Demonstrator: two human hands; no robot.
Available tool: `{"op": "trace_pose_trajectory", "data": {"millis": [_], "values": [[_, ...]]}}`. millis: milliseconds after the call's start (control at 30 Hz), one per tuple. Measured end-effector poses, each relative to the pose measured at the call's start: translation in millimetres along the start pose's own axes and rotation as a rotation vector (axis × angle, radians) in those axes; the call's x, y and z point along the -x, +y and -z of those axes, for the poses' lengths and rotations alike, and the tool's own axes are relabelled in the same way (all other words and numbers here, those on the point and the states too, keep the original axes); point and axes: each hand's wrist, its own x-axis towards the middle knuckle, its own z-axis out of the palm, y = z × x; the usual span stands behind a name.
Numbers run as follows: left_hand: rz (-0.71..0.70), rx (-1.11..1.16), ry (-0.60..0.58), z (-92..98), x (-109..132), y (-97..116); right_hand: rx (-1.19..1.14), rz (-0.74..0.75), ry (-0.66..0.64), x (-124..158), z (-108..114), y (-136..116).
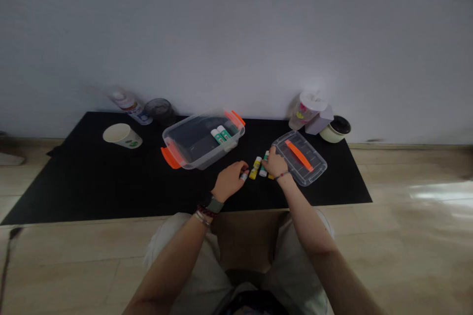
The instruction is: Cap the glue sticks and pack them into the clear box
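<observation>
My left hand (229, 179) is closed around a small white-tipped tube (243, 175) on the black mat (111, 182). My right hand (274, 162) is curled over a green-and-white glue stick (263, 167), fingers pinched on it. Between the hands stands a yellow tube (254, 168). Behind them a clear plastic box (177, 140) with orange latches holds two green-and-white glue sticks (220, 135). Its clear lid (308, 165) with an orange handle lies flat just right of my right hand.
A paper cup (121, 135), a tipped spray bottle (129, 105) and a dark round container (158, 107) sit at the back left. A plastic cup (306, 108), a purple box (320, 119) and a black-lidded bowl (336, 129) stand at the back right. Wood floor surrounds the mat.
</observation>
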Motion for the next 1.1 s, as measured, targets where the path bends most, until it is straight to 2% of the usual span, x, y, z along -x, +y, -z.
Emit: {"op": "trace_pose_trajectory", "data": {"millis": [133,200,267,367,467,500,567,600,667,733,767,867,933,1033,1100], "values": [[0.020,0.062,0.052,-1.4,-4,-5,-0.127,0.059,0.053,-3,4,10],[0.013,0.113,0.084,-3.6,-8,-8,-0.270,0.100,0.049,-2,7,16],[0.021,0.212,0.115,-6.3,-11,-11,-0.484,0.147,-0.009,0,8,19],[0.103,0.531,0.096,-9.0,-16,-11,-0.823,0.246,-0.091,7,5,12],[0.205,0.956,-0.063,-8.6,-18,-7,-0.959,0.408,-0.175,17,-1,-2],[0.230,1.059,-0.099,-8.0,-18,-5,-0.948,0.473,-0.219,20,-1,-5],[0.271,1.179,-0.087,-6.8,-17,-2,-0.888,0.557,-0.250,22,1,-5],[0.293,1.205,-0.049,-6.3,-17,-1,-0.842,0.557,-0.200,20,5,-2],[0.332,1.223,0.029,-5.7,-17,-1,-0.688,0.483,0.007,14,14,12],[0.349,1.210,0.061,-6.1,-18,-2,-0.440,0.341,0.200,5,23,29],[0.349,1.197,0.067,-6.5,-19,-4,-0.305,0.259,0.236,1,27,36],[0.331,1.157,0.070,-8.5,-21,-7,-0.014,0.040,0.156,-6,28,48],[0.310,1.130,0.064,-9.6,-20,-7,0.069,-0.030,0.071,-7,24,46],[0.266,1.085,0.042,-10.2,-18,-5,0.105,-0.051,-0.010,-9,18,38],[0.227,1.051,0.038,-10.2,-17,-4,0.054,-0.001,-0.004,-9,16,35]]}}
